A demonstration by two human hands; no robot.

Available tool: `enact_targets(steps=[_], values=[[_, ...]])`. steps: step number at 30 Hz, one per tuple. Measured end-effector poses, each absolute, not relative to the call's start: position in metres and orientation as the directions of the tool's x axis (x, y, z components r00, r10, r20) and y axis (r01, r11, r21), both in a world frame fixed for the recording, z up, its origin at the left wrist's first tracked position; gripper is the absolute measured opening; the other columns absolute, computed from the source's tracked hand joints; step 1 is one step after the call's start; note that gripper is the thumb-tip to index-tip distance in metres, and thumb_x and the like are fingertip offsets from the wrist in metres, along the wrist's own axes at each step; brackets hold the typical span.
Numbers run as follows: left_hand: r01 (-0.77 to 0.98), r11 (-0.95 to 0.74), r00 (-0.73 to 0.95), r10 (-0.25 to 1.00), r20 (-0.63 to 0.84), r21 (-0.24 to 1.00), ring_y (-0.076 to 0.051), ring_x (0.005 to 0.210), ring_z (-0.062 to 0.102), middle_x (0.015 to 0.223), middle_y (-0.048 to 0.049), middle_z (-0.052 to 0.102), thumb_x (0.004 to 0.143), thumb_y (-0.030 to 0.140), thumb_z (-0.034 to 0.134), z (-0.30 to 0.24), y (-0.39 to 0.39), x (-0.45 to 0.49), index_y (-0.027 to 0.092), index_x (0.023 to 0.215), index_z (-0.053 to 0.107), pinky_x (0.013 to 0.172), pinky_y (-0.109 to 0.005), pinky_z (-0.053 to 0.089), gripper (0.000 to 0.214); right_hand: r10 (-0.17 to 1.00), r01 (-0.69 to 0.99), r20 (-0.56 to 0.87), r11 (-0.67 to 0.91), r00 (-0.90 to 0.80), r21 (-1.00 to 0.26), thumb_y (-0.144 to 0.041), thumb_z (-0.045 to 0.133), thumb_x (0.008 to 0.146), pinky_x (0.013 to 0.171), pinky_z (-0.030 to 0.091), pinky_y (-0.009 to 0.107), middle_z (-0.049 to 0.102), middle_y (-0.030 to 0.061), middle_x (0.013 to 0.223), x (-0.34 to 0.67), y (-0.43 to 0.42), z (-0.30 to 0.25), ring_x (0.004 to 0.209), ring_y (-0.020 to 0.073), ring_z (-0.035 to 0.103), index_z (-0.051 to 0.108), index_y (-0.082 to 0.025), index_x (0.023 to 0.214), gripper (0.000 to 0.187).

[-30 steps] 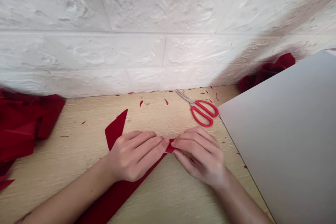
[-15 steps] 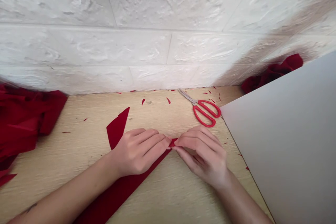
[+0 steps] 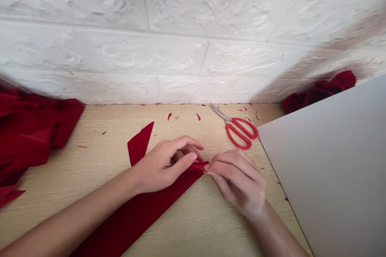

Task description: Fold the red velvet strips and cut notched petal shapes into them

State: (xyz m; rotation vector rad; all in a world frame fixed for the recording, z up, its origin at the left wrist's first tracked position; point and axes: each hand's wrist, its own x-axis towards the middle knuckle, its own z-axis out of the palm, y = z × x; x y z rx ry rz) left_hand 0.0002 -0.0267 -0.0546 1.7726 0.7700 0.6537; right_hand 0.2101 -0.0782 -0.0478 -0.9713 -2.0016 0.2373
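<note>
A long dark red strip of fabric or paper (image 3: pixel 150 213) runs from the lower left up to its narrow end near the middle. My right hand (image 3: pixel 239 178) pinches that narrow end between thumb and fingertips. Just left of it, my left hand (image 3: pixel 169 162) hovers over the strip with thumb and fingers parted, holding nothing. A pointed red piece (image 3: pixel 140 144) shows behind my left wrist; whether it joins the strip is hidden. Red-handled scissors (image 3: pixel 238 128) lie with their blades apart from both hands, beyond my right hand.
A heap of red material (image 3: pixel 36 128) is at the left. More crumpled red material (image 3: pixel 322 90) sits behind a large pale panel (image 3: pixel 328 160) on the right. Small red scraps dot the wooden table (image 3: pixel 181 233). A white brick-patterned wall (image 3: pixel 177 56) rises at the back.
My left fingers have let go of the strip's end and spread apart. My right hand keeps its pinch. The whole view has tilted and shifted slightly.
</note>
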Motion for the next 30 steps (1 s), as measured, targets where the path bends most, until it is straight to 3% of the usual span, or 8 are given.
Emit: enact_targets(steps=[4, 10, 12, 15, 18, 21, 26, 30], values=[[0.187, -0.089, 0.701, 0.709, -0.069, 0.978, -0.015, 0.088, 0.074, 0.107, -0.0075, 0.075, 0.092, 0.024, 0.062, -0.047, -0.019, -0.003, 0.02, 0.118, 0.061, 0.065, -0.021, 0.059, 0.026, 0.728, 0.54, 0.619, 0.661, -0.295, -0.521, -0.003, 0.068, 0.085, 0.066, 0.052, 0.031, 0.073, 0.0045, 0.086, 0.208, -0.078, -0.048, 0.075, 0.0162, 0.066, 0.068, -0.02, 0.095, 0.02], [0.169, -0.057, 0.775, 0.625, -0.097, 0.984, -0.015, 0.093, 0.073, 0.109, -0.0076, 0.075, 0.089, 0.021, 0.065, -0.045, -0.015, -0.008, 0.019, 0.121, 0.061, 0.076, -0.025, 0.061, 0.032, 0.731, 0.528, 0.617, 0.662, -0.293, -0.533, -0.004, 0.067, 0.085, 0.064, 0.054, 0.033, 0.072, 0.0036, 0.086, 0.206, -0.078, -0.048, 0.076, 0.0175, 0.067, 0.068, -0.024, 0.099, 0.024], [0.157, -0.085, 0.781, 0.62, -0.071, 0.984, -0.014, 0.089, 0.072, 0.104, -0.0063, 0.076, 0.088, 0.016, 0.064, -0.047, -0.014, -0.008, 0.018, 0.12, 0.062, 0.076, -0.025, 0.06, 0.032, 0.728, 0.523, 0.615, 0.666, -0.302, -0.532, -0.004, 0.066, 0.086, 0.064, 0.054, 0.033, 0.072, 0.0038, 0.087, 0.205, -0.079, -0.048, 0.076, 0.0177, 0.067, 0.068, -0.024, 0.1, 0.025], [0.236, -0.18, 0.724, 0.688, -0.049, 0.955, -0.01, 0.067, 0.065, 0.08, -0.0006, 0.074, 0.092, 0.018, 0.057, -0.05, -0.013, -0.004, 0.016, 0.097, 0.07, 0.058, -0.019, 0.05, 0.013, 0.732, 0.524, 0.607, 0.663, -0.309, -0.534, -0.004, 0.065, 0.086, 0.067, 0.054, 0.034, 0.072, 0.0039, 0.087, 0.204, -0.08, -0.048, 0.078, 0.0179, 0.066, 0.067, -0.024, 0.098, 0.024], [0.315, -0.206, 0.635, 0.772, -0.044, 0.926, -0.009, 0.057, 0.055, 0.067, 0.0017, 0.066, 0.098, 0.031, 0.051, -0.051, -0.015, -0.001, 0.016, 0.079, 0.069, 0.051, -0.019, 0.041, 0.03, 0.752, 0.543, 0.589, 0.639, -0.295, -0.544, -0.004, 0.065, 0.085, 0.075, 0.054, 0.037, 0.073, 0.0048, 0.091, 0.204, -0.08, -0.049, 0.085, 0.02, 0.066, 0.066, -0.024, 0.097, 0.023], [0.3, -0.239, 0.602, 0.798, 0.011, 0.923, -0.01, 0.063, 0.06, 0.074, 0.0004, 0.07, 0.099, 0.032, 0.05, -0.051, -0.019, 0.001, 0.017, 0.083, 0.071, 0.055, -0.02, 0.044, 0.031, 0.801, 0.548, 0.544, 0.58, -0.25, -0.602, -0.004, 0.065, 0.086, 0.076, 0.053, 0.037, 0.072, 0.0038, 0.088, 0.202, -0.079, -0.05, 0.085, 0.0204, 0.065, 0.065, -0.025, 0.097, 0.023], [0.265, -0.452, 0.625, 0.753, 0.205, 0.852, -0.011, 0.066, 0.065, 0.08, -0.0003, 0.074, 0.099, 0.024, 0.05, -0.049, -0.025, 0.001, 0.019, 0.091, 0.075, 0.063, -0.021, 0.048, 0.026, 0.908, 0.569, 0.41, 0.38, -0.081, -0.729, -0.012, 0.066, 0.089, 0.073, 0.052, 0.03, 0.07, 0.001, 0.082, 0.195, -0.077, -0.053, 0.078, 0.0163, 0.064, 0.065, -0.023, 0.09, 0.011], [0.298, -0.44, 0.618, 0.765, 0.18, 0.847, -0.009, 0.058, 0.06, 0.072, 0.0016, 0.072, 0.097, 0.022, 0.051, -0.045, -0.027, 0.0, 0.019, 0.088, 0.075, 0.053, -0.02, 0.042, 0.026, 0.955, 0.494, 0.297, 0.247, 0.022, -0.834, -0.019, 0.068, 0.089, 0.071, 0.054, 0.029, 0.07, 0.0018, 0.082, 0.191, -0.077, -0.056, 0.076, 0.0155, 0.065, 0.068, -0.021, 0.089, 0.003]])
